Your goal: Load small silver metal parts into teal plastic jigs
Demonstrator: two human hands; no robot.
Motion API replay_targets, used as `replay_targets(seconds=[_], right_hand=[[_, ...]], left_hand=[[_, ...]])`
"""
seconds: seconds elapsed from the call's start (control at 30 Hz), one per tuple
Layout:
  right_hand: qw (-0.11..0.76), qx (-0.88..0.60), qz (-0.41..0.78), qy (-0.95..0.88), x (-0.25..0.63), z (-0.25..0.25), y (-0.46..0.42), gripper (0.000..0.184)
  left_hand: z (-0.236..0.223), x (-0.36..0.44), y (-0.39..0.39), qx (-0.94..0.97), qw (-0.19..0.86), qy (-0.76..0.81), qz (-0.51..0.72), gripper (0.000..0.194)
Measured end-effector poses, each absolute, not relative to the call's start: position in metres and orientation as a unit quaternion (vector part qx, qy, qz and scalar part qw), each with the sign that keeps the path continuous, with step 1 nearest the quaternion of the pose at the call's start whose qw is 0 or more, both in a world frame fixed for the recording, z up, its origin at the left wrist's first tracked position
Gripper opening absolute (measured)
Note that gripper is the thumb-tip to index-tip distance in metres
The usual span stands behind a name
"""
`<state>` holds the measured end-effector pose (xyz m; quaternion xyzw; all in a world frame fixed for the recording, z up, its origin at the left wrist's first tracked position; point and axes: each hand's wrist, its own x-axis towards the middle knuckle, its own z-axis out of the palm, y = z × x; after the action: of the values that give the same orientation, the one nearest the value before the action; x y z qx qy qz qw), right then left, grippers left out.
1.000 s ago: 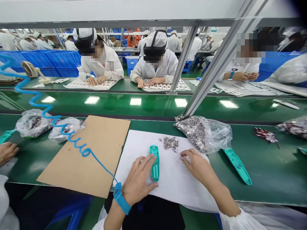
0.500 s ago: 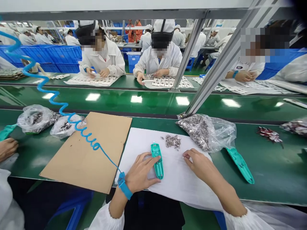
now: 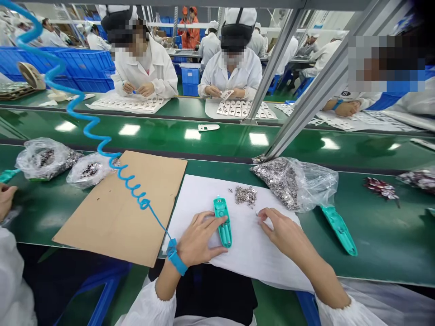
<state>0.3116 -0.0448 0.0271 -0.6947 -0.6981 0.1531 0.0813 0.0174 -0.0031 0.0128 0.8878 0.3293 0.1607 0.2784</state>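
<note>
A teal plastic housing (image 3: 222,226), long and with its hollow inner side up, lies on a white sheet. My left hand (image 3: 200,237) grips it, fingers across the top and thumb at its lower end. To the right, my right hand (image 3: 277,224) pinches a tiny metal piece (image 3: 257,213) between thumb and fingertips, just above the sheet. Behind both hands is a small pile of shiny metal pieces (image 3: 245,195). A blue wrist strap (image 3: 176,258) with a coiled cord circles my left wrist.
A plastic bag of metal parts (image 3: 283,181) stands behind the right hand, with another teal housing (image 3: 340,231) beside it. Cardboard (image 3: 125,208) lies left, under the coiled blue cord (image 3: 137,192). A metal post (image 3: 306,81) rises at the bench's back. Co-workers sit across the green belt (image 3: 163,133).
The view has tilted down slightly. A white housing has appeared on the belt. My left hand keeps its hold on the teal housing; my right hand has barely shifted, still pinching.
</note>
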Motion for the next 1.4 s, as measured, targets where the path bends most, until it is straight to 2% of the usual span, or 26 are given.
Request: replay_targets(seconds=[0.13,0.27,0.5,0.6,0.7,0.8,0.87,1.1,1.27,1.4], right_hand=[[0.109,-0.742,0.139,-0.647,0.308,0.024,-0.039,0.025],[0.094,-0.737,0.125,-0.658,0.299,0.021,-0.032,0.016],[0.061,-0.732,0.084,-0.673,0.295,0.023,-0.034,0.011],[0.016,-0.728,0.071,-0.681,0.294,0.025,-0.035,0.015],[-0.067,-0.713,0.017,-0.697,0.288,0.029,-0.031,0.018],[-0.147,-0.682,-0.034,-0.715,0.284,0.036,-0.024,0.015],[-0.166,-0.662,-0.038,-0.73,0.283,0.041,-0.02,0.011],[-0.053,-0.599,-0.021,-0.799,0.27,0.038,-0.038,0.007],[-0.062,-0.56,-0.016,-0.826,0.256,0.032,-0.056,0.013],[-0.036,-0.535,0.014,-0.844,0.252,0.044,-0.062,0.019]], left_hand=[[0.013,0.018,-0.002,0.889,0.274,0.329,0.162,0.08],[0.013,0.018,-0.002,0.889,0.272,0.331,0.163,0.079],[0.012,0.018,-0.003,0.889,0.269,0.33,0.169,0.08],[0.012,0.019,-0.002,0.889,0.27,0.329,0.167,0.08],[0.013,0.019,-0.002,0.891,0.27,0.326,0.165,0.08],[0.013,0.019,-0.002,0.892,0.268,0.325,0.164,0.081],[0.014,0.019,-0.002,0.891,0.268,0.327,0.166,0.08],[0.014,0.02,-0.004,0.888,0.269,0.331,0.169,0.08],[0.011,0.021,-0.004,0.894,0.245,0.333,0.172,0.079],[0.011,0.023,-0.005,0.888,0.198,0.376,0.176,0.072]])
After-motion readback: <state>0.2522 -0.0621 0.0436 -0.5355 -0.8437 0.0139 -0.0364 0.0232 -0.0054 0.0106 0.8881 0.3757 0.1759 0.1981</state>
